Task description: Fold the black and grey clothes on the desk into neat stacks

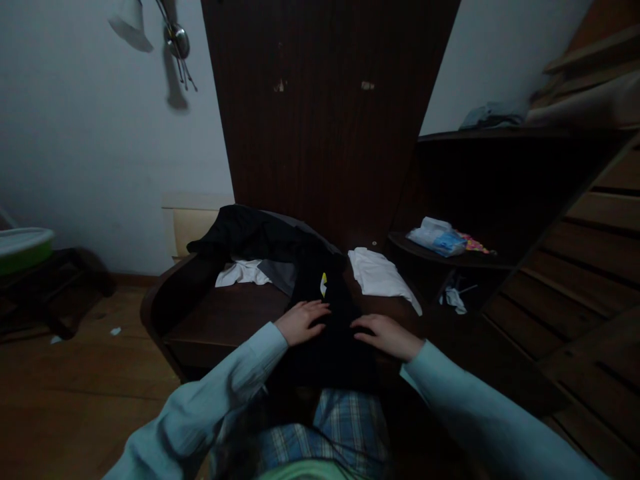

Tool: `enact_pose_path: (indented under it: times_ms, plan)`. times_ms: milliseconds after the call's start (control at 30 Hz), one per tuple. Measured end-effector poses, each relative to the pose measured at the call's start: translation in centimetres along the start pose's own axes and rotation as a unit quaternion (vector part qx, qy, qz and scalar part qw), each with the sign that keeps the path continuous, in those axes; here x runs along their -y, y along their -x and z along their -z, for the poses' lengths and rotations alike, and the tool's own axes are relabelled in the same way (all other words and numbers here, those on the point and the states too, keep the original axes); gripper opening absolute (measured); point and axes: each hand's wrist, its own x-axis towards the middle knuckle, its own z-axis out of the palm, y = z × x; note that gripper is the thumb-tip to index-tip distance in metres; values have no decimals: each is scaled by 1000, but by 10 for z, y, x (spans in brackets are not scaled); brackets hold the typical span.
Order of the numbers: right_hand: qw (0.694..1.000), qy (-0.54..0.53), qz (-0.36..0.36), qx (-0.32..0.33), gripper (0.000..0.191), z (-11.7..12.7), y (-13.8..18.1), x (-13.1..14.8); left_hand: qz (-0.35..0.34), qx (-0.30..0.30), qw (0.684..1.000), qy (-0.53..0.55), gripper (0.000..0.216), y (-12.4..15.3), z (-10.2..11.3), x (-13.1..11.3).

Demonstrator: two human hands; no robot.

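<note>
A black garment (pixel 330 357) lies spread over the dark wooden bench, its near edge hanging close to my knees. On it shows a small yellow and white mark (pixel 324 285). My left hand (pixel 303 323) rests flat on the garment's left side, fingers stretched out. At the right edge of the cloth my right hand (pixel 387 335) lies with its fingers apart, palm down. Neither hand grips anything that I can see. A folded white cloth (pixel 381 273) sits on the bench beyond my right hand.
More dark clothing (pixel 260 233) is heaped at the back of the bench (pixel 220 313), with a white cloth (pixel 243 273) partly under it. Corner shelves (pixel 500 261) at right hold a blue and white plastic pack (pixel 440 239). A green basin (pixel 25 250) stands on a stool at left.
</note>
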Motion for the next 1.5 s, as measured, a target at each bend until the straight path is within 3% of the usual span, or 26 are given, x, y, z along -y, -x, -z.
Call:
enact_pose_path:
  times_ms: [133,200,267,333,433,567,800,1000,1100,1267,1400,1500]
  plan:
    - [996,-34,48,67,16,13,-48,-17,-22,-9,999,21,46,-27,-29,5]
    - [999,-39,22,11,19,23,-75,-28,-18,-13,1000,11,48,-29,-41,9]
    - [994,12,-35,-103,24,34,-102,-40,-20,-19,1000,8,49,-26,-47,11]
    - [984,57,-73,-155,28,42,-127,-53,-29,-18,999,12,50,-21,-47,10]
    - [980,61,-109,-153,45,43,-160,-68,-43,-9,999,26,50,-14,-42,4]
    - [978,46,-140,-147,65,25,-187,-77,-49,8,998,41,50,-11,-39,0]
    - [969,103,-207,-83,72,-6,-189,-82,-65,23,996,61,47,-8,-39,0]
    - [956,212,-179,-92,61,-9,-181,-74,-77,28,995,56,48,-8,-38,-2]
    - [956,243,-148,-65,48,-6,-179,-63,-76,31,996,39,49,-8,-38,-2]
    - [962,253,-94,-48,24,9,-175,-45,-81,28,996,17,47,-7,-39,-1]
    - [954,279,-53,-93,21,40,-175,-29,-79,31,996,2,48,-16,-43,4]
    - [940,308,-22,-143,21,67,-177,-10,-57,36,998,-11,46,-37,-45,12]
